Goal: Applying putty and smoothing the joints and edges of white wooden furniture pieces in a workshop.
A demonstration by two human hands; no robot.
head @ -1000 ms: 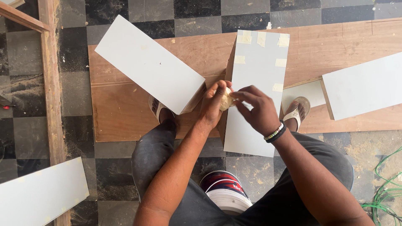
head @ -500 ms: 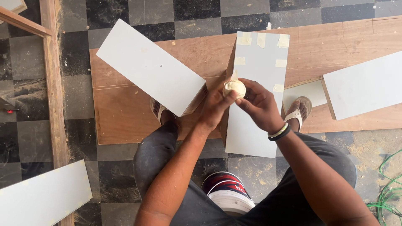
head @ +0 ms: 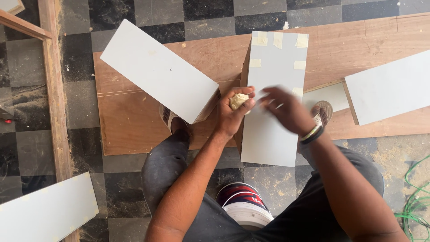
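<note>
Head view: left hand (head: 233, 114), fingers clenched on cream-coloured roll of masking tape (head: 238, 100), beside upright white rectangular panel (head: 273, 103) with tape strips. Right hand (head: 286, 110) blurred over panel; finger state cannot be told. Brown plywood sheet (head: 134, 125) beneath.

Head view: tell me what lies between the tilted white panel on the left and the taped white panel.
In the head view, the left hand with its pale tape roll sits between the tilted white panel and the taped white panel, above brown plywood.
</note>
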